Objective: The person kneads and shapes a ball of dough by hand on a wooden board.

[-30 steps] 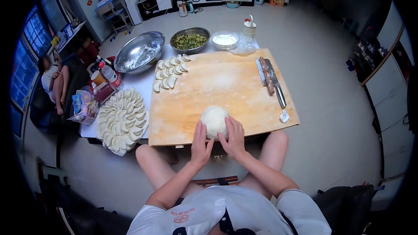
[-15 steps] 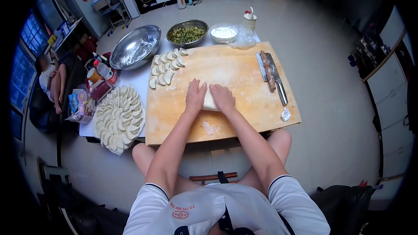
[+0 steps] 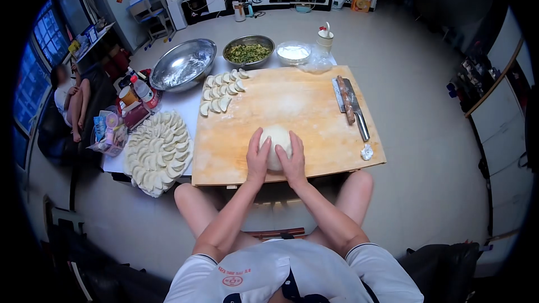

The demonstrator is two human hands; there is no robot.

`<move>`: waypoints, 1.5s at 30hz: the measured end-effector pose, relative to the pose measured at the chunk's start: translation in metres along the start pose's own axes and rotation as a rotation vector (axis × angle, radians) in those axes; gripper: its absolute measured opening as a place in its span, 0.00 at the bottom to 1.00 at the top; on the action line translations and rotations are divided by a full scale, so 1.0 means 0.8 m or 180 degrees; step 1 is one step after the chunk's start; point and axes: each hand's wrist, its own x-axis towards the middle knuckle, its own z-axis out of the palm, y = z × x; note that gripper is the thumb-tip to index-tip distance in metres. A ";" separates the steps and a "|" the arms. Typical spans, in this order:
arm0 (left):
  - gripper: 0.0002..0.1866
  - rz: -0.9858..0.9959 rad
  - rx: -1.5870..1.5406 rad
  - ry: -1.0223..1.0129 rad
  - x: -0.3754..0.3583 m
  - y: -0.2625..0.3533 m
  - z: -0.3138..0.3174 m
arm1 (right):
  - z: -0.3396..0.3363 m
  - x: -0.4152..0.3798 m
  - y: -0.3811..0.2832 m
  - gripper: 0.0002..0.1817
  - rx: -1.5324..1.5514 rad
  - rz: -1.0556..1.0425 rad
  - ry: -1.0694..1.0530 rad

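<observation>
A pale, rounded lump of dough (image 3: 277,136) sits near the front edge of a wooden board (image 3: 320,129). My left hand (image 3: 257,160) cups its left side, and my right hand (image 3: 292,160) cups the right, both thumbs resting on top. Flour dusts the wood beyond the dough. Several shaped dumplings (image 3: 222,90) stand in rows at the board's far left corner. Toward the right edge lie a rolling pin (image 3: 346,101) and a knife (image 3: 362,120) side by side, with a small white lump (image 3: 366,152) nearer me.
Left of the board, a round tray of dumplings (image 3: 157,154) lies beside a plastic basket (image 3: 106,134) and a bottle (image 3: 145,94). Behind are a large steel bowl (image 3: 182,64), a bowl of green filling (image 3: 247,53) and a flour bowl (image 3: 293,53). A person (image 3: 70,98) sits at far left.
Both hands have drawn back toward me with the dough, closer to the board's front edge. Instead of pressing down over it, they now hold its sides, and the dough looks rounder. The view has shifted slightly.
</observation>
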 end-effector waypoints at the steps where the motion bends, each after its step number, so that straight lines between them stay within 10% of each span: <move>1: 0.28 0.0071 0.0023 -0.0090 0.001 0.019 0.004 | -0.008 0.007 -0.013 0.35 0.0061 -0.0195 0.0046; 6: 0.25 0.1129 0.1045 -0.0496 0.025 0.050 0.007 | -0.019 0.010 -0.007 0.36 -0.0470 -0.0406 -0.0012; 12: 0.26 0.0904 0.1895 -0.0874 0.046 -0.018 -0.018 | -0.037 0.005 0.058 0.32 -0.1891 -0.0579 -0.0407; 18: 0.35 0.1155 0.2163 0.0522 -0.005 0.004 0.000 | -0.019 0.120 0.044 0.25 -0.0707 -0.0982 0.0183; 24: 0.35 0.1162 0.2418 0.0476 -0.010 -0.040 0.039 | 0.014 0.137 0.049 0.24 -0.0021 0.0413 -0.1802; 31: 0.25 0.0709 0.1655 -0.0438 0.108 -0.019 0.008 | 0.038 0.086 0.088 0.26 -0.0336 0.0060 -0.0012; 45: 0.30 0.1119 0.1491 -0.0093 -0.059 -0.012 -0.019 | -0.004 -0.028 0.001 0.39 -0.0662 -0.0986 -0.0616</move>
